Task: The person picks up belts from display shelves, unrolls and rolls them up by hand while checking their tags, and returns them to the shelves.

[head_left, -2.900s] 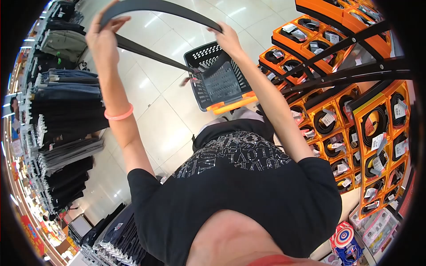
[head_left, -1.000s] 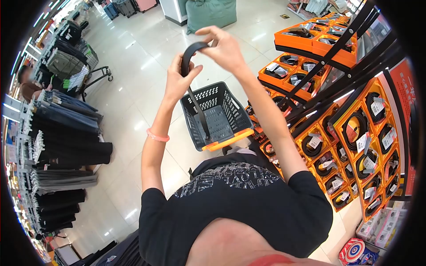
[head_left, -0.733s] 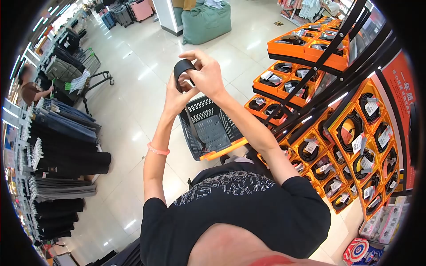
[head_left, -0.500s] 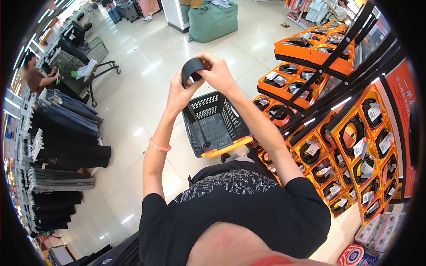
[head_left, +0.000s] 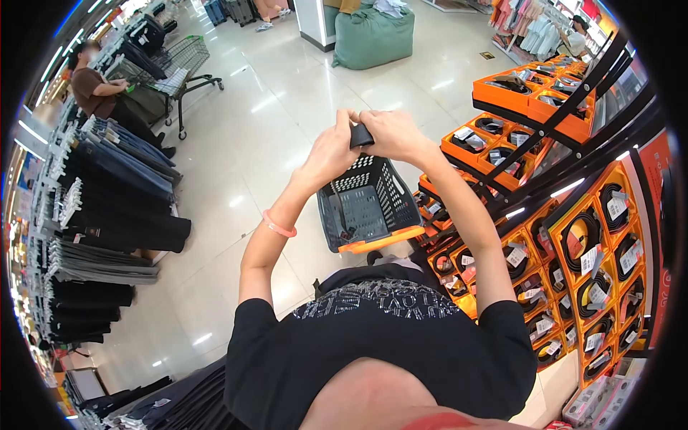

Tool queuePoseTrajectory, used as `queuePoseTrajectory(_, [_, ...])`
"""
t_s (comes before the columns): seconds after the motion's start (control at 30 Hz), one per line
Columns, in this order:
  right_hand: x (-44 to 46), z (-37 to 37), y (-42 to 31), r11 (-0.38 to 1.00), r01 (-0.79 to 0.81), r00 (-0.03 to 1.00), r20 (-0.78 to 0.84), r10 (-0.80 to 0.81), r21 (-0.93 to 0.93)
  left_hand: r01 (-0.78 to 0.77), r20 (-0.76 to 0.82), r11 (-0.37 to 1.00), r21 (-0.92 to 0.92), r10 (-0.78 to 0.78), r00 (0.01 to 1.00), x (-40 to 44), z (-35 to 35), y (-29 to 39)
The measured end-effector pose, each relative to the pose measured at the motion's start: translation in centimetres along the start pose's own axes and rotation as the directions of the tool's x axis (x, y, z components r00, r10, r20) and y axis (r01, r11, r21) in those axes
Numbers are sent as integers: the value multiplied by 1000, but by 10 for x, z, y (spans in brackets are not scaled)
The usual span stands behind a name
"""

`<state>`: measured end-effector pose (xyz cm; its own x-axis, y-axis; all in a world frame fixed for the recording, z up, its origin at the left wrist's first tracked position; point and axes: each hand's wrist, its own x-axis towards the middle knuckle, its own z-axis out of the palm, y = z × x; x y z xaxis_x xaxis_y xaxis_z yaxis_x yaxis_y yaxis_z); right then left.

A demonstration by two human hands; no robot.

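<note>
Both hands meet in front of me over the basket, closed on a black belt (head_left: 361,136). Only a short piece of it shows between them; the rest is hidden by fingers. My left hand (head_left: 327,153) grips its left side, and a pink band circles that forearm. From the right, my right hand (head_left: 394,135) has its fingers wrapped over the other side. Just below the hands stands a dark grey shopping basket (head_left: 398,192) with an orange handle (head_left: 383,240). Inside it, along the left wall, lies a thin dark strap (head_left: 340,208).
On my right, orange display trays (head_left: 499,87) and a slanted rack (head_left: 566,236) hold several coiled belts. Hanging trousers (head_left: 129,233) line the left. A person (head_left: 100,89) stands by a shopping cart (head_left: 188,61). A green sack (head_left: 373,37) sits ahead beside a pillar (head_left: 312,21).
The belt was a wide open loop between my hands; now it shows only as a short piece, with both hands closer together and slightly lower. The view has shifted left.
</note>
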<state>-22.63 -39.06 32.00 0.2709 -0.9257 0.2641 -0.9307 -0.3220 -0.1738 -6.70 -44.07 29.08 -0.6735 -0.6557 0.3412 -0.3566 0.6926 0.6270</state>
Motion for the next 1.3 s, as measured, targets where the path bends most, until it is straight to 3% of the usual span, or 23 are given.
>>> queuePoseTrajectory(0.07, [-4,8,6,995,32,999,-34,-29,90,-8,1,989,-147,8,1000,-5,-10,2])
queuePoseTrajectory(0.17, [-13,16,1,891,28,967,-237,90,452,-84,-32,928,-363,78,996,-13,-19,2])
queuePoseTrajectory(0.23, [-18,17,-5,841,32,959,-254,126,540,-165,-79,860,-484,145,986,-18,-17,-7])
queuePoseTrajectory(0.3, [-19,24,-8,727,58,945,-273,182,684,-189,-133,860,-475,142,981,-23,-5,-20])
queuePoseTrajectory(0.33, [-19,21,-12,627,31,964,-190,188,779,-204,-177,856,-475,134,975,-25,3,-25])
queuePoseTrajectory(0.37, [-19,24,-13,594,39,967,-180,181,804,-224,-242,803,-553,102,965,-27,14,-30])
queuePoseTrajectory(0.4, [-19,29,-14,559,44,970,-169,175,828,-170,-209,698,-696,29,977,-31,18,-25])
queuePoseTrajectory(0.43, [-18,31,-17,560,52,970,-175,169,827,-236,-297,696,-678,35,954,-33,23,-20])
queuePoseTrajectory(0.5, [-16,37,-26,398,73,956,-178,233,914,-296,-377,690,-661,36,925,-35,35,-14])
queuePoseTrajectory(0.53, [-15,42,-29,396,65,956,-171,239,916,-320,-492,708,-630,-44,870,-37,43,-12])
queuePoseTrajectory(0.57, [-12,47,-32,236,57,947,-128,295,970,-335,-594,728,-598,-122,795,-40,49,-10])
queuePoseTrajectory(0.6, [-11,52,-37,68,52,936,-73,345,996,-324,-583,723,-610,-133,801,-41,53,-10])
queuePoseTrajectory(0.63, [-10,49,-45,0,96,926,-89,368,995,-312,-650,795,-520,-132,749,-40,55,-12])
queuePoseTrajectory(0.7, [-8,53,-50,-105,117,928,-71,366,988,-254,-724,906,-338,-77,686,-40,54,-11])
queuePoseTrajectory(0.83, [-6,48,-53,-294,163,943,-61,328,942,-206,-747,937,-282,-80,660,-40,51,5])
queuePoseTrajectory(0.93, [-7,49,-53,-360,140,962,-40,270,922,-197,-663,884,-425,-156,732,-42,57,8])
queuePoseTrajectory(1.07, [-10,43,-60,-351,138,947,-20,321,926,-269,-649,817,-510,-160,744,-43,60,15])
queuePoseTrajectory(1.2, [-11,43,-57,-476,136,961,1,275,869,-278,-687,867,-414,-97,720,-42,68,9])
queuePoseTrajectory(1.3, [-14,50,-47,-468,165,960,-32,278,868,-329,-712,935,-135,140,688,-33,60,2])
